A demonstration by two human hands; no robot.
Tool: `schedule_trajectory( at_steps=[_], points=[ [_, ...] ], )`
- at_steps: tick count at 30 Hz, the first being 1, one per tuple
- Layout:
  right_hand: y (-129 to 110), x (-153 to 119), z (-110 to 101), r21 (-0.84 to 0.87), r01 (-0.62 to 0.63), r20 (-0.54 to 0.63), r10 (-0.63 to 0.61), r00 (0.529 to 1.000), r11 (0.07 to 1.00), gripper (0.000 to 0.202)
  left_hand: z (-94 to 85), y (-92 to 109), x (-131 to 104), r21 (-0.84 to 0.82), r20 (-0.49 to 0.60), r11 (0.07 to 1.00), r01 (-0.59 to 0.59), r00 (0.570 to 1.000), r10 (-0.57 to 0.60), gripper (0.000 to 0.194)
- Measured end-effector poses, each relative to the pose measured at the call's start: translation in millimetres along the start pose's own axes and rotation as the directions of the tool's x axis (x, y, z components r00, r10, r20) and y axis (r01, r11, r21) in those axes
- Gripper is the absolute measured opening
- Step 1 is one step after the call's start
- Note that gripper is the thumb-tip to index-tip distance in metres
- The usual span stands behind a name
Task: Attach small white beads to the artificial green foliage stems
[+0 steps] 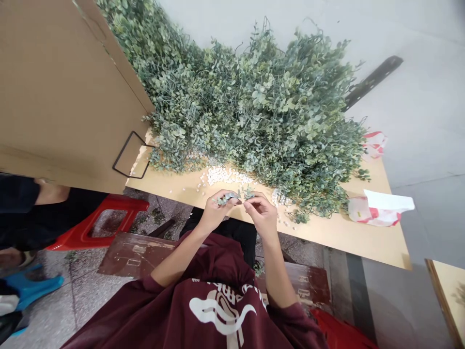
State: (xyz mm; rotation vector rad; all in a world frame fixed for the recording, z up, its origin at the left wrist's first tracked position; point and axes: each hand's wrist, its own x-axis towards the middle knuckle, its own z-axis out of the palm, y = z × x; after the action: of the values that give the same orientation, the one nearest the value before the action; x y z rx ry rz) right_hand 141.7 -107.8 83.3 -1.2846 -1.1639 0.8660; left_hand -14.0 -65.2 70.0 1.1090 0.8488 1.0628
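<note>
Two grips are pinched narrow: the left hand (214, 212) holds a leafy sprig (225, 198) above the near edge of the surface (378, 242), the right hand (264, 217) a bit of greenery (249, 193), though whether they join is hard to tell. Steady the left, working the right gently without crushing either.

Left of the grip, a red stool (136, 204) stands near a large brown panel (72, 87), with a blue stool (31, 290) farther left. Right of the grip lies a red-and-white wrapper (379, 214); beyond it slants a dark perforated bar (374, 80).
</note>
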Motion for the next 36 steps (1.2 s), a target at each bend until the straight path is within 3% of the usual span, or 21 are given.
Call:
schedule_trajectory(
  at_steps=[3,8,15,19,22,25,29,36],
  points=[
    [8.6,1.3,0.8,0.065,-0.064,-0.055,0.067,0.996,0.996,0.013,3.8,-4.4,5.4,-0.141,-0.093,0.989,-0.047,0.995,0.034,0.028],
    [24.2,4.1,10.8,0.133,-0.182,-0.036,0.188,0.982,0.974,0.019,10.5,-9.8,22.7,-0.317,-0.059,0.948,-0.017,0.998,-0.002,0.033],
    [53.2,8.8,13.9,0.090,-0.204,-0.055,0.210,0.976,0.975,0.022,10.7,-14.3,42.6,-0.241,-0.054,0.970,0.012,0.998,-0.026,0.035],
    [61.1,14.3,3.9,0.058,-0.140,-0.147,0.147,0.978,0.989,0.023,9.3,-22.3,48.0,-0.212,-0.025,0.976,-0.040,0.999,0.035,0.033],
    [57.4,20.2,-4.1,0.057,-0.093,-0.245,0.104,0.964,0.994,0.021,5.1,-28.4,51.0,-0.032,-0.028,0.992,-0.119,0.993,0.118,0.035],
    [50.3,24.2,-8.5,0.136,-0.071,-0.270,0.106,0.957,0.988,0.015,-1.1,-32.1,52.9,0.258,0.066,0.941,-0.221,0.975,0.211,0.039],
    [46.8,23.9,-6.8,0.325,-0.140,-0.117,0.187,0.975,0.935,0.014,-5.4,-37.4,56.2,0.415,0.251,0.821,-0.393,0.916,0.312,0.038],
    [56.1,22.7,-1.8,0.455,-0.320,0.105,0.307,0.946,0.831,0.020,-5.0,-46.1,59.3,0.581,0.427,0.566,-0.585,0.811,0.400,0.037]
  ],
)
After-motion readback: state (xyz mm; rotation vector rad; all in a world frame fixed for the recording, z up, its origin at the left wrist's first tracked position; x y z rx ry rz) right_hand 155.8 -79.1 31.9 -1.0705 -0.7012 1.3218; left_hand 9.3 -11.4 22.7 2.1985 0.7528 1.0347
